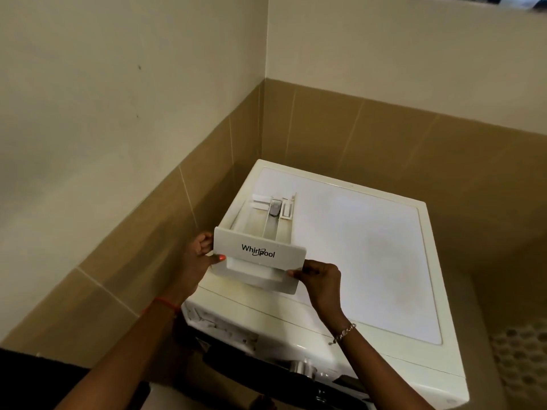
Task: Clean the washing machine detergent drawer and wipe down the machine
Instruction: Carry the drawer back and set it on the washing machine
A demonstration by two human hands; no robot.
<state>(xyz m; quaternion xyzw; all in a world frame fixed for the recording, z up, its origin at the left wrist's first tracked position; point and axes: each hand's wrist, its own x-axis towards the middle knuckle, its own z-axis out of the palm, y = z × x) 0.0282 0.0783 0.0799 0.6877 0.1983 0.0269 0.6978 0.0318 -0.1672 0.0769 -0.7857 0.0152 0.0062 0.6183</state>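
Observation:
The white detergent drawer (260, 232), marked Whirlpool on its front panel, is out of the machine and held above the left part of the washing machine's top (370, 247). My left hand (198, 258) grips the panel's left edge. My right hand (319, 279) pinches the panel's lower right corner. Inside the drawer I see divided compartments with yellowish stains and a grey insert at the back. The empty drawer slot (216, 324) shows at the machine's front upper left, with residue inside.
The machine stands in a corner, with brown-tiled walls (148, 232) close on the left and behind. A chrome dial (302, 366) and dark control panel sit on the front. A patterned floor patch (521, 359) lies to the right.

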